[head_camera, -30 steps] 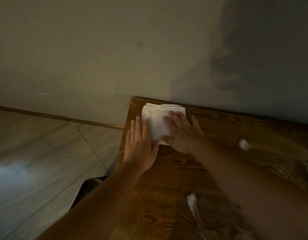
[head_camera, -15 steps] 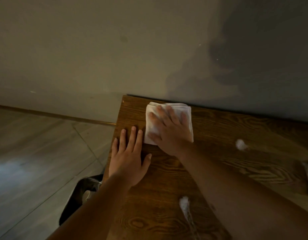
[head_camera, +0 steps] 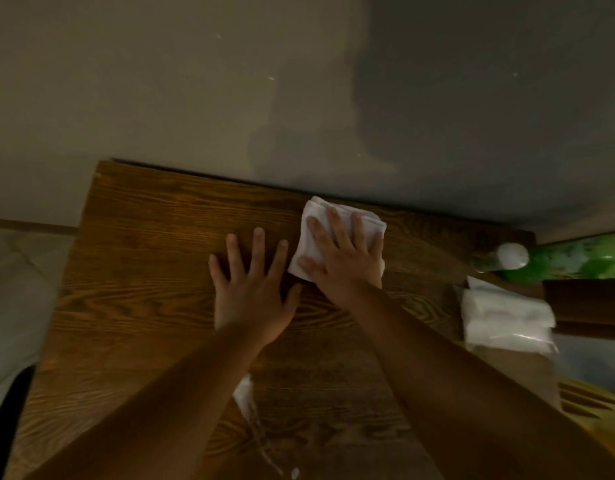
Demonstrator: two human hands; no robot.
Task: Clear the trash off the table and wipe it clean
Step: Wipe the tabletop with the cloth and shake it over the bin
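A folded white cloth (head_camera: 311, 225) lies on the dark wooden table (head_camera: 153, 237) near the wall edge. My right hand (head_camera: 344, 258) presses flat on the cloth with its fingers spread over it. Just left of the cloth, my left hand (head_camera: 252, 289) rests flat on the bare wood, fingers apart, holding nothing. A streak of white foam or crumpled tissue (head_camera: 245, 396) sits on the table between my forearms, near the front.
A white packet of tissues (head_camera: 506, 317) lies at the table's right end. Behind it stands a green bottle with a white cap (head_camera: 513, 256) and green plastic. The wall runs along the far edge. Floor and a dark chair (head_camera: 8, 410) are at left.
My right hand has slid the cloth rightward along the wall edge, away from the left corner. My left hand followed to the right on the wood. The view swung right, revealing the tissues and bottle.
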